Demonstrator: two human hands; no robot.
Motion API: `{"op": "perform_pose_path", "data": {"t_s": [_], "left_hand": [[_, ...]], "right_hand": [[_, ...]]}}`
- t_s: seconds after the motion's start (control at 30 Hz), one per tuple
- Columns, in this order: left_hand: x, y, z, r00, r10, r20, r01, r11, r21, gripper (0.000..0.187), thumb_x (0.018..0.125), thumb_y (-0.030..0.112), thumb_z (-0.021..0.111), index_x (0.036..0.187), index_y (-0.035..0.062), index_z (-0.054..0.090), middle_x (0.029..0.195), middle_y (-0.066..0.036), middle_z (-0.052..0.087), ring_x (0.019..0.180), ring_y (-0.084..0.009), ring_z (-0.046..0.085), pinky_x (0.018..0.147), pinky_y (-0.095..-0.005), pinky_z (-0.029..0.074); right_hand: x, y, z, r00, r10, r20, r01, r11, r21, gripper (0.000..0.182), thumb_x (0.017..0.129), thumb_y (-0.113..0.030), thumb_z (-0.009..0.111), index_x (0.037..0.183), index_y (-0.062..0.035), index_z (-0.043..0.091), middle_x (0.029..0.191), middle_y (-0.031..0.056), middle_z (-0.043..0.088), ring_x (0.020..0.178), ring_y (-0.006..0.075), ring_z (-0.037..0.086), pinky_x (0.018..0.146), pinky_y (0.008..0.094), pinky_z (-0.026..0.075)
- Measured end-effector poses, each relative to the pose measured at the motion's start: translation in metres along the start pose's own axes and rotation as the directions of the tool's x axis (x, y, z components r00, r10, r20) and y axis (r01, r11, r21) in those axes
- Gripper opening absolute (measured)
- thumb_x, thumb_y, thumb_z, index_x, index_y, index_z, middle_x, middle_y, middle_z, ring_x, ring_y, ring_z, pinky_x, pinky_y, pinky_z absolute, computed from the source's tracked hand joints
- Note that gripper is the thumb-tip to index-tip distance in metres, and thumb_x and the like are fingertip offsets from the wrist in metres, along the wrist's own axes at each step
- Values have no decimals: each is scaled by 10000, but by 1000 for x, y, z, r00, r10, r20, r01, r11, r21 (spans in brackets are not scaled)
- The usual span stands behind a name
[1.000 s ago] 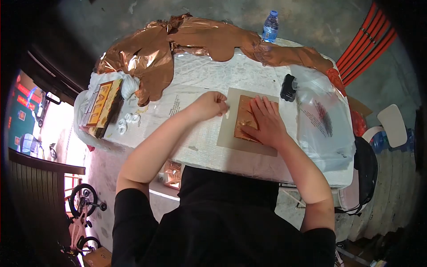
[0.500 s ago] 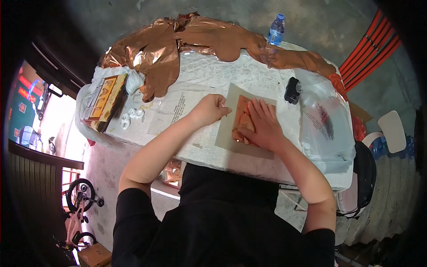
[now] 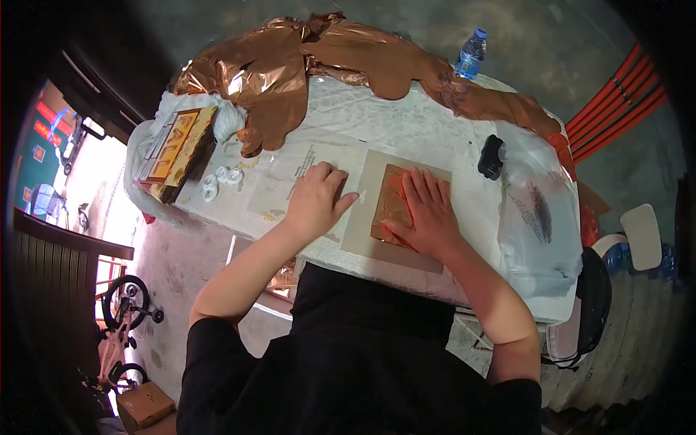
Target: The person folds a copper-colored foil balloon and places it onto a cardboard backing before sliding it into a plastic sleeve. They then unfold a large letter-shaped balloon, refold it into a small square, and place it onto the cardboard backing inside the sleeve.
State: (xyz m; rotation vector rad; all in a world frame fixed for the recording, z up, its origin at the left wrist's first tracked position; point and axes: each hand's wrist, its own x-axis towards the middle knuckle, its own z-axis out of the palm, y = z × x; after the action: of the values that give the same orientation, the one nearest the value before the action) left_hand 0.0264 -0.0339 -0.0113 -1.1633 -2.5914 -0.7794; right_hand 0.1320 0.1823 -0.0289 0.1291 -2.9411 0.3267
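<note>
A square of shiny copper-coloured foil (image 3: 389,203) lies on a grey-beige board (image 3: 370,250) near the table's front edge. My right hand (image 3: 429,217) rests flat on the foil's right part, fingers stretched out and covering some of it. Left of the board, my left hand (image 3: 317,203) holds nothing; its fingers are slightly bent and the thumb points apart towards the board. Beneath and beyond that hand is a thin, see-through printed sheet (image 3: 272,190) on the white table covering.
Crumpled copper foil (image 3: 391,61) spreads along the far edge, beside a water bottle (image 3: 472,54). At left are a patterned box (image 3: 174,156) and several white rolls (image 3: 221,177). A black object (image 3: 491,156) and plastic bags (image 3: 536,225) lie at right.
My left hand has moved left and nearer, off the board's edge, and its pinched fingers have loosened. The foil under my right hand looks flatter. The whole view has shifted slightly.
</note>
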Motion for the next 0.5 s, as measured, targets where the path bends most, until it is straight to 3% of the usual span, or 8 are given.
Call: {"op": "perform_pose_path", "data": {"t_s": [0.3, 0.5], "left_hand": [[2, 0, 1, 998, -44, 50, 47, 997, -60, 284, 784, 172, 687, 990, -12, 622, 846, -172, 575, 798, -356, 582, 716, -411, 482], [1, -2, 4, 1000, -15, -19, 14, 996, -83, 214, 807, 127, 652, 960, -19, 618, 855, -177, 585, 820, -354, 584, 722, -413, 478]], "right_hand": [[0, 1, 0, 999, 13, 37, -12, 1000, -16, 891, 836, -566, 539, 1449, -3, 220, 1501, 202, 223, 1408, 349, 160, 1144, 475, 89], [0, -1, -2, 999, 19, 45, -18, 1000, -23, 892, 831, -571, 541, 1449, -10, 225, 1503, 200, 222, 1410, 350, 155, 1146, 474, 88]]}}
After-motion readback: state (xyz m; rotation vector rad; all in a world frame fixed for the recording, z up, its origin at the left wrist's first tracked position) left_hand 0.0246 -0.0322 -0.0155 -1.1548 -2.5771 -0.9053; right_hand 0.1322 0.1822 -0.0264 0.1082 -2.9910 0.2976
